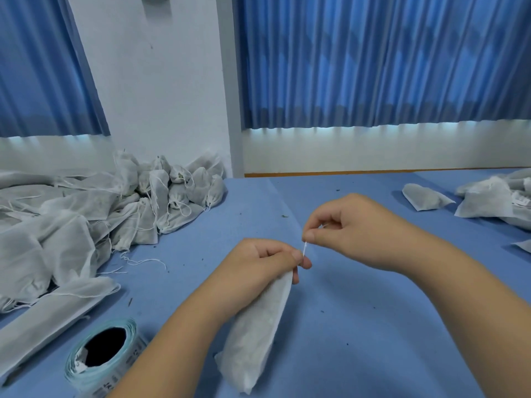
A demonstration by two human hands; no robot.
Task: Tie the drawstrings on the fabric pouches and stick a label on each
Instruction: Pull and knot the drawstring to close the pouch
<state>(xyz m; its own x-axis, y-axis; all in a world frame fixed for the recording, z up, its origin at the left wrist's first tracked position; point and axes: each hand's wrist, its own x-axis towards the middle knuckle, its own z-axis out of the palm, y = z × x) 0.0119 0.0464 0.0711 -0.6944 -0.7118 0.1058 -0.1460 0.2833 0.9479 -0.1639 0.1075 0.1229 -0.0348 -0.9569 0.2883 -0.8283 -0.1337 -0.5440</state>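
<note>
A heap of white pouches [86,214] covers the left of the blue table [373,326], some cinched, with dark filling faintly showing through the cloth. In front of it stands a label roll [100,351], cut off by the lower edge. At centre the left hand [264,262] grips the neck of a filled pouch [255,331], whose body hangs below the fist; its contents are hard to make out. Just above, the right hand [353,228] pinches the short drawstring [304,248] between thumb and forefinger. More pouches [488,199] lie far right, partly cut off.
</note>
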